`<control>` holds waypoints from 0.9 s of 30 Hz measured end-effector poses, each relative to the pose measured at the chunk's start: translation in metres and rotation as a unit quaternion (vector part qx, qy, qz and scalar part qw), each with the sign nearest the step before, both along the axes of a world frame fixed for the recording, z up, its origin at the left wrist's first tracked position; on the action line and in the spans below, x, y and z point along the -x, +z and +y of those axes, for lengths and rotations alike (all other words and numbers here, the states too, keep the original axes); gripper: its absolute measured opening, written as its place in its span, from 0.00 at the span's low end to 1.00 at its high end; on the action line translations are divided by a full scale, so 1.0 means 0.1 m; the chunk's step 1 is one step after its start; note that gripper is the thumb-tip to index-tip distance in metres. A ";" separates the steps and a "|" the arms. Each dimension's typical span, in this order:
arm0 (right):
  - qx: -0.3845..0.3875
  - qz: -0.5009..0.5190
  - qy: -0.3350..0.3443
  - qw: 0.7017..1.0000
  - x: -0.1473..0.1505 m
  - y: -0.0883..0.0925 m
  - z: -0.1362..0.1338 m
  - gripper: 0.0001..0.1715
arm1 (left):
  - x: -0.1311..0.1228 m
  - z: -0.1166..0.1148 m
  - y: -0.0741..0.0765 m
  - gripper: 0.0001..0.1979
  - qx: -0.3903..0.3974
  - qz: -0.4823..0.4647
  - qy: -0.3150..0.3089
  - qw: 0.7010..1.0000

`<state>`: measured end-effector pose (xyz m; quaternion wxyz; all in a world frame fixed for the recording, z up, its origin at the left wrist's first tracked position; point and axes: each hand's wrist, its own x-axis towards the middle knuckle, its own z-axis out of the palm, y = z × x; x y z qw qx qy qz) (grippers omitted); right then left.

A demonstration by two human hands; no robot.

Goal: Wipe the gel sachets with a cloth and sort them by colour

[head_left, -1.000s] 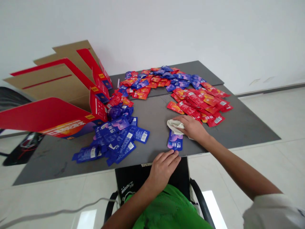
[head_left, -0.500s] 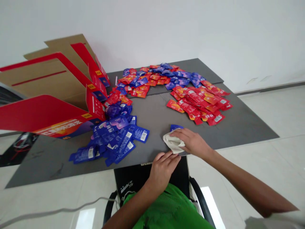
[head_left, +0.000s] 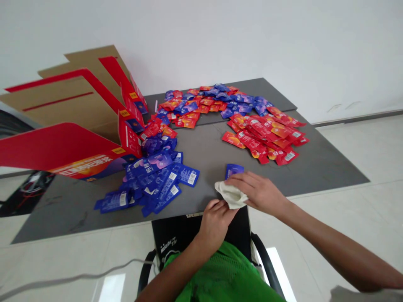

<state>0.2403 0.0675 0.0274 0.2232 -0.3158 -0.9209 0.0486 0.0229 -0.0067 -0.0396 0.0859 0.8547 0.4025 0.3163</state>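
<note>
Right hand [head_left: 261,193] with cloth [head_left: 231,195] has slid toward body since a second ago; far end of blue packet [head_left: 234,169] now bare beyond fingertips. Near end of packet hidden under cloth and hand. Cloth white, crumpled, clamped under right fingers, pressed on tabletop [head_left: 208,151]. Left hand [head_left: 215,219] just nearer than cloth, fingertips touching it; closed or apart, cannot tell. Blue pile [head_left: 151,180] left of hands, red pile [head_left: 264,134] beyond.

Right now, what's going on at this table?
A seated person's right hand holds a white cloth on a blue packet near the front edge of the table; the left hand touches the cloth's near side. A heap of blue packets lies left by an open cardboard box, red packets right, mixed ones behind.
</note>
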 end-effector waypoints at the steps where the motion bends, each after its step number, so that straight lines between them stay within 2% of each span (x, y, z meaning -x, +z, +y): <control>1: 0.016 -0.008 0.010 1.000 0.01 -0.07 -0.04 0.26 | 0.00 0.00 0.00 0.09 0.003 0.002 0.000 1.000; 3: 0.037 -0.008 0.002 0.999 0.01 -0.22 0.02 0.25 | 0.00 0.00 0.00 0.10 0.006 0.001 -0.002 1.000; 6: 0.035 -0.006 -0.042 0.999 -0.03 -0.34 0.38 0.26 | 0.01 0.00 -0.03 0.13 0.004 -0.003 -0.005 1.000; 9: 0.025 -0.020 -0.094 0.995 -0.07 -0.28 0.82 0.23 | 0.01 -0.01 -0.07 0.15 0.022 0.009 -0.003 1.000; 11: 0.008 -0.020 -0.130 0.991 -0.10 -0.16 0.97 0.23 | 0.01 -0.01 -0.08 0.15 0.035 0.019 -0.001 0.999; 13: -0.027 0.011 -0.162 0.986 -0.13 -0.02 0.93 0.24 | 0.01 -0.01 -0.09 0.16 0.041 0.023 0.000 0.999; 16: -0.050 0.054 -0.147 0.986 -0.14 0.11 0.56 0.29 | 0.01 -0.01 -0.06 0.15 0.039 0.024 0.000 0.999; 19: -0.005 0.006 -0.056 0.998 -0.10 0.05 0.12 0.30 | 0.01 0.00 -0.01 0.14 0.042 0.030 -0.004 0.999; 21: 0.024 -0.018 -0.015 0.999 -0.08 -0.08 -0.02 0.29 | 0.01 0.01 0.01 0.14 0.051 0.031 -0.008 0.998; 24: 0.039 -0.017 -0.021 0.999 -0.08 -0.28 0.10 0.27 | 0.01 0.00 0.00 0.15 0.054 0.026 -0.009 0.998; 27: 0.030 -0.015 -0.062 0.997 -0.11 -0.36 0.51 0.27 | 0.02 -0.01 -0.04 0.16 0.045 0.015 -0.005 0.999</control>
